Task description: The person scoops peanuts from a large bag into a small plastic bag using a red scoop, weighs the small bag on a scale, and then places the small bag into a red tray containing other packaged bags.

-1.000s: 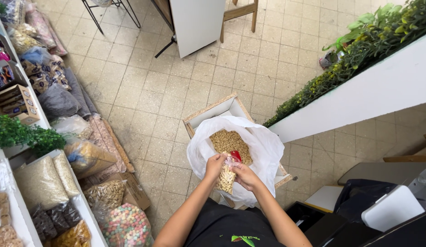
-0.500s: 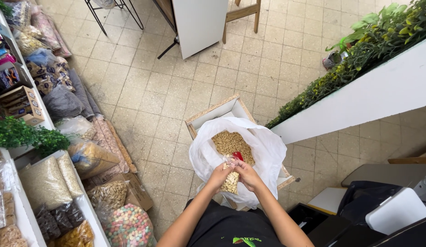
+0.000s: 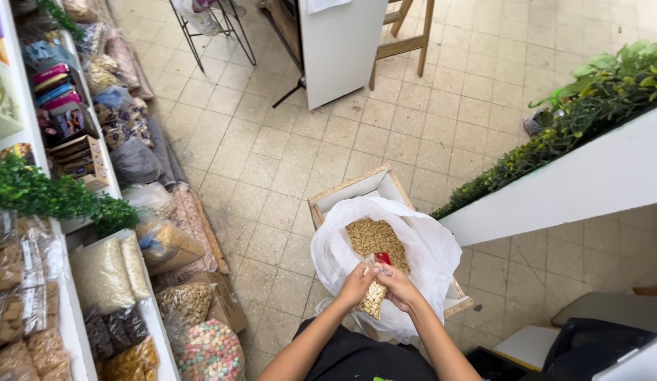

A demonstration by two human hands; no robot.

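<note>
Both my hands meet over a large white plastic bag [image 3: 431,250] of tan nuts or grains [image 3: 374,238] that sits in a wooden crate [image 3: 356,188] on the tiled floor. My left hand [image 3: 354,286] and my right hand [image 3: 399,286] pinch the top of a small clear packet [image 3: 374,298] filled with the same tan pieces. The packet hangs down between the hands. A small red object [image 3: 383,258] lies on the pile just above my fingers.
Shelves on the left carry clear bags of dry goods [image 3: 102,275], coloured sweets [image 3: 210,351], boxes [image 3: 80,161] and green foliage [image 3: 39,190]. A white counter edged with plants [image 3: 575,120] runs at right. A white panel [image 3: 341,46] and wooden legs [image 3: 406,32] stand beyond.
My hands stay on the small packet over the white bag, shifting only slightly. The view has tilted a little.
</note>
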